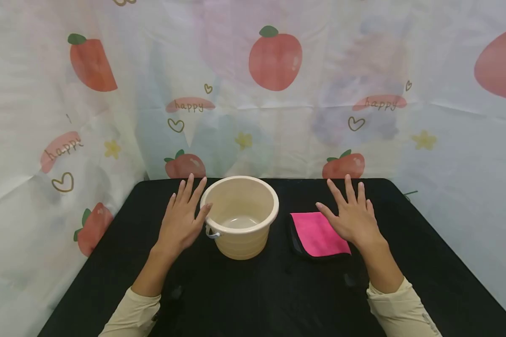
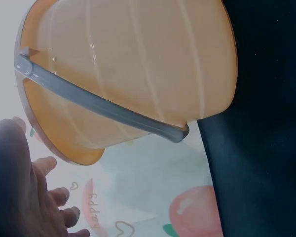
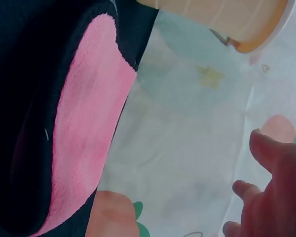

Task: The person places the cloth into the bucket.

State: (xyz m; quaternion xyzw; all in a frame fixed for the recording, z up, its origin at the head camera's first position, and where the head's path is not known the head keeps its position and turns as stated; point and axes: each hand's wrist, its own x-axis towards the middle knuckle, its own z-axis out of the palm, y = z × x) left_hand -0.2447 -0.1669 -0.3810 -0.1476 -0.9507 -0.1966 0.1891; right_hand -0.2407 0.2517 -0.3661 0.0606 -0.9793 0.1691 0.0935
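A cream plastic bucket stands upright on the black table, its inside bare. Its grey handle hangs down along the side in the left wrist view. My left hand is spread at the bucket's left, the thumb overlapping the rim in the head view. To the right lies a folded cloth, bright pink on top with a black edge and underside. Over the cloth's right part my right hand hovers with fingers spread, holding nothing. In the right wrist view the pink cloth shows folded in thick layers.
The black table has rounded far corners. A pale curtain printed with fruit, hearts and the word "happy" hangs behind it and at both sides, close to the table's edges.
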